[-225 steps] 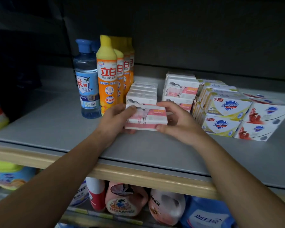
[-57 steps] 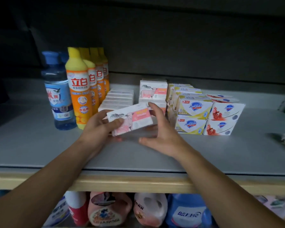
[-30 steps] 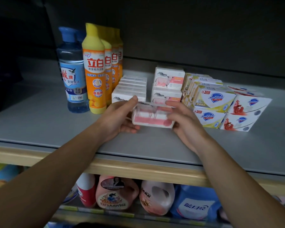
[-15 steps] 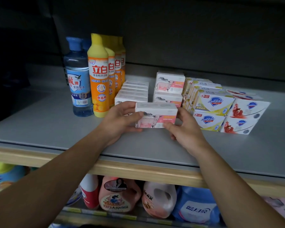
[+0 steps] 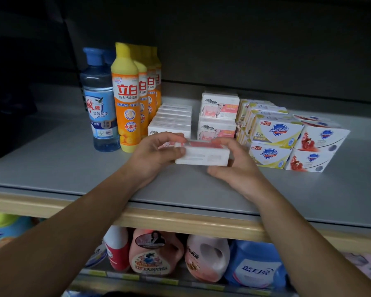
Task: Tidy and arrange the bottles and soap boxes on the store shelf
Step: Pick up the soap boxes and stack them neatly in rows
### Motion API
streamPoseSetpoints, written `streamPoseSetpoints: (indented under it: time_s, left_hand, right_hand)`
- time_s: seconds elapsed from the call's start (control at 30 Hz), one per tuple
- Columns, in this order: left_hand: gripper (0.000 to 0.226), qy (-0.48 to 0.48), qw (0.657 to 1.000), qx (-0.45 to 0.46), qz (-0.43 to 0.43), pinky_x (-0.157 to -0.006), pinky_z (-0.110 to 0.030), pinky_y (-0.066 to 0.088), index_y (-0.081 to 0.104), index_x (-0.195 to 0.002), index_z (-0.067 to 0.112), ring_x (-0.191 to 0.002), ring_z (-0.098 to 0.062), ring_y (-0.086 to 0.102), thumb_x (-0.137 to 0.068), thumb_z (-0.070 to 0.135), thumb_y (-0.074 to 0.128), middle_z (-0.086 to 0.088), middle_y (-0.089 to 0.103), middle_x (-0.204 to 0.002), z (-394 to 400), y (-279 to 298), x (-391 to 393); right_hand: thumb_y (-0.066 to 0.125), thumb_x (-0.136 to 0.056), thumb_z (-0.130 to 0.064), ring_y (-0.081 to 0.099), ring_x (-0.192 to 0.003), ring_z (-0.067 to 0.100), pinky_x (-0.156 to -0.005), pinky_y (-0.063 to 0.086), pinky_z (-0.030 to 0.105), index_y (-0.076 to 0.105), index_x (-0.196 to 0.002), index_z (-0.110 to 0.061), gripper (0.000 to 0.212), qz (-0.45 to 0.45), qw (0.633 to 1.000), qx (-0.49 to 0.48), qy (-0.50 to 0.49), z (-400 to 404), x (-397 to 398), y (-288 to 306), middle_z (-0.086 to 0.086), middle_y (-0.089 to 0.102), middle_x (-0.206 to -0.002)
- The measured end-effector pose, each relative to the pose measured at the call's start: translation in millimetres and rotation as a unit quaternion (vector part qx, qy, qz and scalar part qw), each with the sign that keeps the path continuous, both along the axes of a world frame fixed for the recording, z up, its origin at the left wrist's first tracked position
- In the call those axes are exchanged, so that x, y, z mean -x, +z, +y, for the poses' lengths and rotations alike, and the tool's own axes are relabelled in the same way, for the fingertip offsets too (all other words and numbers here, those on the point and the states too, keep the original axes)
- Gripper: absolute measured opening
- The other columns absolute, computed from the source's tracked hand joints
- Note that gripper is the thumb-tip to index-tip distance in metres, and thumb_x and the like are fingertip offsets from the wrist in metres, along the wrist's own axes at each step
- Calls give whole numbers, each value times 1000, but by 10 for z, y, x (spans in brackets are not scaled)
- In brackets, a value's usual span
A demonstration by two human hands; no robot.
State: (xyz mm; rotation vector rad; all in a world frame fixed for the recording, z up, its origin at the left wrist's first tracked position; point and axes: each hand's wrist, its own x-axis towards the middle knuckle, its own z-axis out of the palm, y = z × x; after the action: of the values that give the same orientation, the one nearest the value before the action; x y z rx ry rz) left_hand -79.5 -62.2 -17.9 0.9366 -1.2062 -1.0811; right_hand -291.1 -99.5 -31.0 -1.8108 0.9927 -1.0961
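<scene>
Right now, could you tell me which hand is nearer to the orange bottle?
Left. The left hand sits just right of the orange bottle; the right hand is farther right.

A shop aisle, household-cleaning section: a grey shelf [image 5: 51, 168] w/ a wood-coloured front edge carries retail stock in rows. Orange dish-soap bottles [image 5: 126, 103] stand front to back beside blue-capped bottles [image 5: 99, 103]; boxed soap bars sit in stacks, incl. Safeguard boxes [image 5: 274, 133] w/ small red price stickers & sheep-print boxes [image 5: 220, 108]. Below, a 2nd shelf holds laundry detergent jugs [image 5: 206, 258], and yellow label strips [image 5: 124, 275] line its front rail.
</scene>
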Motion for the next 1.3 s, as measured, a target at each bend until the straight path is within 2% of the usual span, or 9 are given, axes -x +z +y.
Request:
streamPoseSetpoints:
  time_s: [0.17, 0.33, 0.4, 0.57, 0.67, 0.77, 0.87, 1.07, 1.3]
  left_hand:
    - [14, 32, 999, -24, 1, -75, -39, 61, 70, -95, 4, -102, -28, 66, -91, 15, 61, -10, 69, -103, -37, -24, 10]
    - [26, 84, 962, 56, -253, -90, -26, 54, 66, -114, 23, -105, -4, 64, -88, 20, 69, 10, 70, -113, -55, -81, 12]
    - [27, 105, 953, 56, -277, -88, -22, 54, 65, -113, 24, -100, 0, 65, -87, 20, 70, 10, 70, -110, -74, -94, 20]
    - [29, 108, 941, 54, -315, -73, -3, 46, 62, -114, 27, -84, 17, 61, -87, 19, 70, 18, 66, -101, -104, -132, 16]
    - [31, 110, 939, 50, -322, -79, -9, 50, 62, -117, 26, -91, 8, 63, -87, 21, 70, 15, 68, -106, -96, -124, 21]
    - [36, 109, 931, 58, -345, -88, -24, 54, 61, -123, 22, -97, -6, 66, -88, 23, 69, 8, 69, -113, -56, -87, 16]
    - [47, 108, 891, 60, -437, -89, -29, 53, 57, -130, 19, -97, -13, 66, -86, 29, 70, 1, 68, -117, 10, -50, -98]
    - [53, 86, 769, 56, -631, -88, -30, 50, 60, -127, 18, -106, -18, 61, -87, 52, 60, -1, 66, -121, 190, -48, -639]
    - [75, 80, 752, 76, -650, -92, -35, 45, 66, -109, 12, -107, -22, 55, -82, 68, 25, -3, 65, -110, 244, -119, -722]
  right_hand:
    - [79, -77, -16, 66, -88, 14, -77, 53, 25, 61, -115, -28, 44, 46, 992, 87, -80, 12, -50, -3, -1, 67, -111]
    - [79, -79, -23, 64, -84, -3, -75, 51, 17, 60, -107, -35, 37, 18, 991, 64, -117, 0, -33, -1, -20, 69, -95]
    - [78, -79, -24, 62, -79, -8, -69, 46, 10, 60, -109, -33, 35, 32, 990, 60, -123, 4, -29, -3, -20, 68, -93]
    - [77, -79, -25, 62, -84, -2, -72, 46, 19, 61, -110, -28, 34, 67, 984, 70, -147, 17, -48, 7, -16, 66, -98]
    - [77, -75, -26, 50, -115, 18, -95, 39, 26, 61, -121, -24, 49, 172, 962, 147, -150, 27, -62, 65, -7, 59, -119]
    - [73, -80, -33, 44, -121, 21, -97, 30, 27, 54, -134, -26, 58, 319, 921, 201, -96, 19, -120, 196, -3, 55, -128]
    - [72, -83, -33, 51, -120, 21, -96, 40, 32, 52, -134, -24, 56, 402, 893, 193, -59, -35, -172, 359, 0, 58, -129]
    - [73, -81, -26, 52, -117, 26, -96, 42, 35, 56, -128, -20, 50, 363, 894, 242, -102, -202, -266, 649, 4, 58, -127]
    - [70, -83, -24, 46, -118, 27, -90, 33, 26, 56, -128, -19, 47, 302, 900, 276, -149, -849, -898, 903, 5, 56, -123]
